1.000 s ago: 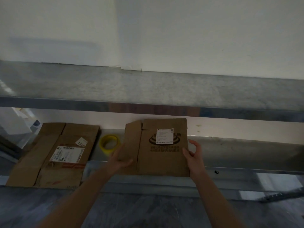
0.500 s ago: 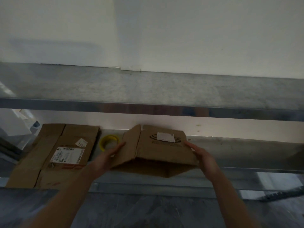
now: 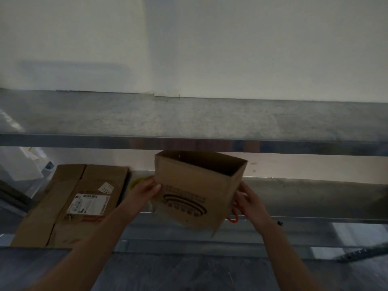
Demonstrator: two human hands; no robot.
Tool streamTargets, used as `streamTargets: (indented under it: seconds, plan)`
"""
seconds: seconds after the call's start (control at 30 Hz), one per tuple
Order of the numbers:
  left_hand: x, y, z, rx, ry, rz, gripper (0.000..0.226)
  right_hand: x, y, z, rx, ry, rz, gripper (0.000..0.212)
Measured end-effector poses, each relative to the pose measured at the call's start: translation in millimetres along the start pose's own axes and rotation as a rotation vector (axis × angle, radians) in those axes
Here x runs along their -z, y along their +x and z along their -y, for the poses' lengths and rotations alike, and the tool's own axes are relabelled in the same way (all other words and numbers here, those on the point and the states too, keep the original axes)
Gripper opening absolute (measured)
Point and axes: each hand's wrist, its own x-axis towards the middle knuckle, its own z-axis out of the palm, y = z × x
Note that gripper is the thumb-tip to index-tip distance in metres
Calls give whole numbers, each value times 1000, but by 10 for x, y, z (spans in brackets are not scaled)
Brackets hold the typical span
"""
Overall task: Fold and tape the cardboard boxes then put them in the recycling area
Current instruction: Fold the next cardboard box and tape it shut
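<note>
Open-topped brown box (image 3: 190, 193), tilted, aloft; flattened labelled box (image 3: 63, 206) leftward.

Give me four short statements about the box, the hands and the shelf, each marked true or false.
1. The left hand and right hand both hold the box. True.
2. The box is pressed flat. False: it is opened out, with its top open.
3. Some flat cardboard lies on the shelf, left of the box. True.
4. That flat cardboard has no label. False: a white label is stuck on it.
</note>
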Motion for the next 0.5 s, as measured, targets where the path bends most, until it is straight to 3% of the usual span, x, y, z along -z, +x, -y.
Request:
streamTargets:
  seconds: [0.07, 0.13, 0.27, 0.37, 0.5]
  plan:
    - [-94, 16, 54, 23, -55, 18, 40, -126, -1, 90, -83, 53, 26, 17]
    - [-177, 52, 179, 62, -87, 10, 54, -217, -13, 117, -139, 68, 18, 22]
    - [-221, 110, 384, 90, -109, -15, 83, -290, -2, 73, -291, 577, -62, 29]
    - [-197, 186, 429, 87, -38, -20, 103, -301, 30, 113, -181, 703, 7, 44]
    - [-146, 264, 435, 60, 99, -50, 102, -421, 112, 178, 59, 443, -117, 46]
